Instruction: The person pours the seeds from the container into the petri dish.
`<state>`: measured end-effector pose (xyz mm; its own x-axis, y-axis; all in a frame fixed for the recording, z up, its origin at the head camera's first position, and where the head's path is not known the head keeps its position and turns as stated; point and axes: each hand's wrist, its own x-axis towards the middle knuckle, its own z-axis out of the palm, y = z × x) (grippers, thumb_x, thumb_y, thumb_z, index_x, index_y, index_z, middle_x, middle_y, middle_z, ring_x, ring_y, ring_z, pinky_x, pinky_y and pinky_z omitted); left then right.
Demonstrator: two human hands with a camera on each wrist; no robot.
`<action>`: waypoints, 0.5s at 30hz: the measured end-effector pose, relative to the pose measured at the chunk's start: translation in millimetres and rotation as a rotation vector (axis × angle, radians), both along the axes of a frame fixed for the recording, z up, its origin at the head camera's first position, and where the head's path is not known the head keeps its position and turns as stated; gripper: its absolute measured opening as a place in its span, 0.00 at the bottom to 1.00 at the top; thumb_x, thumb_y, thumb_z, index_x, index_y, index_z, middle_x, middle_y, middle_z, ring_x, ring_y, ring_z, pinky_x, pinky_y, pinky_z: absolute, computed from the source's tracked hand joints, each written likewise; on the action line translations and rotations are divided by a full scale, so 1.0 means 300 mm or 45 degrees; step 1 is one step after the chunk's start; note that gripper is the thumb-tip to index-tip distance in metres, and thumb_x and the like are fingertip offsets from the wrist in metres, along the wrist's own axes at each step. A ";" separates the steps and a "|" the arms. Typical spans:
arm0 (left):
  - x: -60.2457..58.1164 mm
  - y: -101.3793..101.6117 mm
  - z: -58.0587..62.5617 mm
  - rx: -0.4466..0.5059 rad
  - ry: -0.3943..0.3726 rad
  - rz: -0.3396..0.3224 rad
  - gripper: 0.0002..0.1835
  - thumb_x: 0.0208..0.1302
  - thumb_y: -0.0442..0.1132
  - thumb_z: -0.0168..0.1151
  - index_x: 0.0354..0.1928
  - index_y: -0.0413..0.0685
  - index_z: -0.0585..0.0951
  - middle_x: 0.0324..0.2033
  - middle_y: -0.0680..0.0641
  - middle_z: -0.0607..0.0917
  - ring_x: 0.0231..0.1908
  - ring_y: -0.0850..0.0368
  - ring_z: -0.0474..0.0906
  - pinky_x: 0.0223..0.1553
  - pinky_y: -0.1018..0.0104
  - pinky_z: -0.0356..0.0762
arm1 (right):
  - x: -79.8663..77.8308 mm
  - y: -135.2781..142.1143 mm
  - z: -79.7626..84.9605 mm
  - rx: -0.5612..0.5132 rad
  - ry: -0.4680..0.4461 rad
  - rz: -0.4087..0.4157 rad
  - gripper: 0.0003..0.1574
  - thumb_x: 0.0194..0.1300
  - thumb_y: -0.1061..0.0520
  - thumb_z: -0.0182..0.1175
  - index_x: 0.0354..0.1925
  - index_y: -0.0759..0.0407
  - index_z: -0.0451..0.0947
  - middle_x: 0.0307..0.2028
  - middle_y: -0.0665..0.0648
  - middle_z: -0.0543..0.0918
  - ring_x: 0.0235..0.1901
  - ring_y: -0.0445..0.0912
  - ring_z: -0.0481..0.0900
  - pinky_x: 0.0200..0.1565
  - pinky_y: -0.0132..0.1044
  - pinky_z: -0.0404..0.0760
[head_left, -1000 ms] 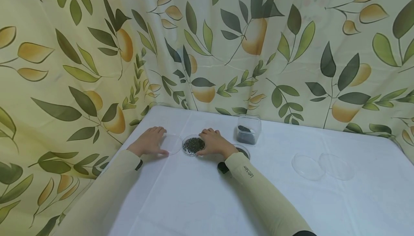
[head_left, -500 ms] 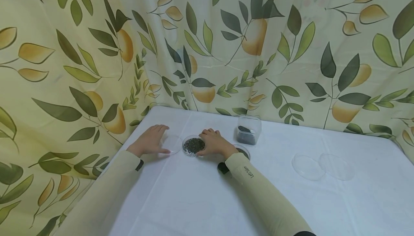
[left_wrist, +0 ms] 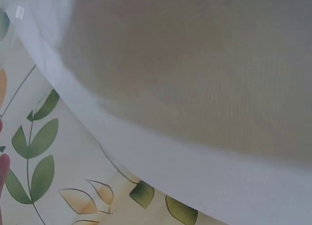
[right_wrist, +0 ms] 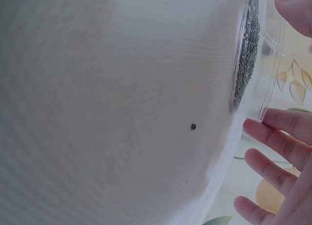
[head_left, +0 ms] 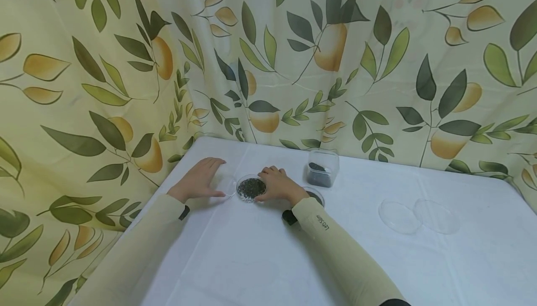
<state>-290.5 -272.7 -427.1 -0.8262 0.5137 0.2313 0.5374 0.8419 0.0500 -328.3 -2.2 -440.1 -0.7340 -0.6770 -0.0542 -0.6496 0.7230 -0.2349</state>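
My L hand [head_left: 197,180] is spread wide, thumb & fingers well apart either side of a clear dish [head_left: 229,186]; can't tell if it touches the rim. My R hand [head_left: 277,186] grips the grain dish [head_left: 247,200], thumb on the near side, fingers on the far. That dish is on the white table [head_left: 235,250], just R of the clear one: round, see-thru, dark grains over most of its base w/ paler flecks btwn. Another dark-filled dish [head_left: 320,195] is partly hidden by my R wrist.
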 end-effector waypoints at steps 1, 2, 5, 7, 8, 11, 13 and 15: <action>-0.001 0.003 0.000 0.002 0.005 -0.004 0.52 0.40 0.64 0.70 0.63 0.39 0.65 0.60 0.40 0.72 0.63 0.45 0.66 0.68 0.53 0.59 | 0.000 0.000 -0.001 -0.003 0.002 0.000 0.50 0.50 0.32 0.66 0.63 0.59 0.68 0.59 0.58 0.72 0.61 0.53 0.65 0.61 0.56 0.63; -0.003 0.005 -0.001 0.005 0.010 -0.009 0.52 0.40 0.65 0.70 0.63 0.40 0.65 0.60 0.40 0.73 0.63 0.45 0.66 0.67 0.53 0.59 | -0.001 0.001 -0.001 -0.005 0.003 0.000 0.50 0.49 0.32 0.66 0.63 0.60 0.68 0.59 0.58 0.72 0.61 0.53 0.65 0.61 0.56 0.63; -0.005 0.014 0.000 0.034 0.022 -0.034 0.52 0.39 0.63 0.72 0.64 0.40 0.65 0.59 0.41 0.73 0.62 0.46 0.66 0.67 0.53 0.60 | -0.003 0.001 -0.003 -0.014 0.002 -0.002 0.50 0.49 0.32 0.66 0.62 0.59 0.69 0.59 0.58 0.72 0.61 0.53 0.65 0.61 0.56 0.63; -0.007 0.021 0.001 0.046 0.024 -0.053 0.52 0.39 0.63 0.72 0.64 0.40 0.65 0.58 0.41 0.74 0.61 0.46 0.67 0.67 0.53 0.60 | -0.005 0.001 -0.004 -0.010 0.000 -0.002 0.51 0.49 0.32 0.66 0.62 0.59 0.69 0.59 0.57 0.72 0.61 0.53 0.65 0.62 0.56 0.63; -0.008 0.025 0.003 0.050 0.025 -0.063 0.53 0.39 0.62 0.72 0.64 0.40 0.65 0.58 0.41 0.74 0.61 0.46 0.68 0.67 0.53 0.60 | -0.006 0.001 -0.005 -0.006 0.001 -0.002 0.51 0.49 0.32 0.66 0.62 0.59 0.69 0.59 0.57 0.72 0.61 0.53 0.65 0.62 0.56 0.63; -0.010 0.038 0.006 0.037 0.023 -0.082 0.53 0.39 0.62 0.72 0.65 0.41 0.65 0.58 0.42 0.75 0.60 0.46 0.69 0.67 0.52 0.59 | -0.009 0.001 -0.009 -0.002 0.007 0.003 0.51 0.49 0.31 0.66 0.62 0.59 0.69 0.59 0.57 0.72 0.61 0.53 0.66 0.61 0.55 0.63; -0.011 0.047 0.009 0.026 0.020 -0.094 0.53 0.39 0.62 0.72 0.65 0.41 0.64 0.58 0.42 0.75 0.60 0.47 0.69 0.68 0.51 0.58 | -0.010 0.001 -0.010 -0.006 0.011 0.008 0.51 0.49 0.32 0.66 0.62 0.59 0.69 0.59 0.57 0.72 0.61 0.53 0.66 0.61 0.55 0.64; -0.012 0.057 0.012 0.019 0.016 -0.104 0.52 0.40 0.62 0.72 0.65 0.41 0.65 0.58 0.42 0.75 0.60 0.47 0.69 0.68 0.51 0.57 | -0.009 0.003 -0.011 -0.011 0.017 0.012 0.51 0.49 0.32 0.66 0.62 0.60 0.69 0.59 0.57 0.73 0.61 0.53 0.66 0.60 0.55 0.64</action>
<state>-294.0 -255.6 -423.5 -0.7787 0.5757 0.2495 0.6049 0.7944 0.0548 -331.1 -1.4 -443.2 -0.7281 -0.6844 -0.0388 -0.6595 0.7149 -0.2323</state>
